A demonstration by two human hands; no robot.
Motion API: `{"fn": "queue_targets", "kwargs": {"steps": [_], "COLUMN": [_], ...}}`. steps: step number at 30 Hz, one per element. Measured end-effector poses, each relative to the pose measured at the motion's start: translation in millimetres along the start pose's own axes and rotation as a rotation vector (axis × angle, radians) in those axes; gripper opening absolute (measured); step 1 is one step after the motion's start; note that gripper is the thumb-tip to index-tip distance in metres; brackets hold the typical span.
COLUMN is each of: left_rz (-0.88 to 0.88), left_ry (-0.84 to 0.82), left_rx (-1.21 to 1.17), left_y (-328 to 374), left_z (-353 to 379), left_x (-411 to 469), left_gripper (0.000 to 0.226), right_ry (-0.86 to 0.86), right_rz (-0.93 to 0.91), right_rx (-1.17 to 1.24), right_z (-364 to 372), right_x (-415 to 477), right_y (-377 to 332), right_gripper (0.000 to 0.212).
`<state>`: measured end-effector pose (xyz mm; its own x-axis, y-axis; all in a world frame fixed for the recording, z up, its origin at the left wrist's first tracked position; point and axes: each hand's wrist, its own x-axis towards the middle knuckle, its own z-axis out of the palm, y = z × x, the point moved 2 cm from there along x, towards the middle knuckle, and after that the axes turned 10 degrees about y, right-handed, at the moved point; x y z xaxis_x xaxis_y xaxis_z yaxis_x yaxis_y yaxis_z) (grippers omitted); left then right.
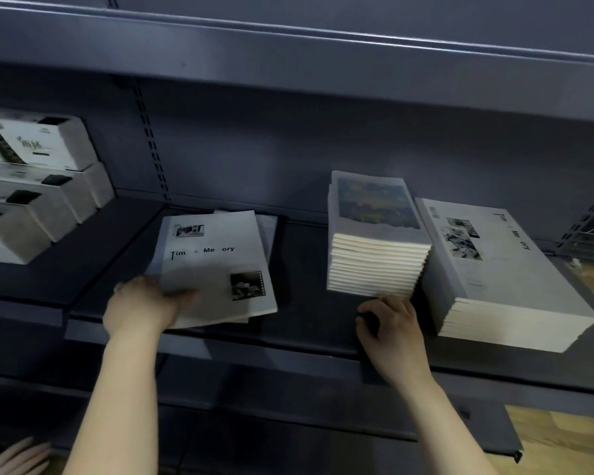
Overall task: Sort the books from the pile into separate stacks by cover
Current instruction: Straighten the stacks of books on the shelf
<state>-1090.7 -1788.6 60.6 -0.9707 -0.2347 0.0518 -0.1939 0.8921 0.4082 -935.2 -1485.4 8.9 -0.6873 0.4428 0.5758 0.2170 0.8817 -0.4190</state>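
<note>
Currently left hand [141, 306] grips grey book [216, 262]; right hand [391, 325] curls empty near stack [374, 255].

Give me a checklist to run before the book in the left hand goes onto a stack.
1. Left hand grip on the held book: thumb across the cover's lower corner: ok.
2. Cover legible: lettering and two photos show: ok.
3. Matching stack known: right stack has like lettering, but a different photo layout: cannot tell.
4. Middle stack, blue painted cover, edges squared: ok.
5. Right hand free: fingers curled at the middle stack's base: cannot tell.
</note>
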Motion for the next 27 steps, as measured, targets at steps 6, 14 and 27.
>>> {"fn": "queue_targets", "kwargs": {"steps": [6, 14, 27], "left_rz": [0.065, 0.250, 0.358], "left_ry": [0.072, 0.202, 0.028], "left_rx": [-0.414, -1.022, -1.489], "left_y": [9, 7, 61], "left_z": [-5, -15, -18], "left_x": [-7, -19, -60], "left_gripper": [0.040, 0.019, 0.024], "right_ry": [0.033, 0.033, -0.076], "right_rz": [-0.026, -0.033, 0.354], "right_rx": [0.009, 0.011, 0.649], "right_z": [1, 0, -49], "right_x": [-2, -3, 20], "right_y": [1, 1, -31], "right_gripper": [0.016, 0.015, 0.025]}}
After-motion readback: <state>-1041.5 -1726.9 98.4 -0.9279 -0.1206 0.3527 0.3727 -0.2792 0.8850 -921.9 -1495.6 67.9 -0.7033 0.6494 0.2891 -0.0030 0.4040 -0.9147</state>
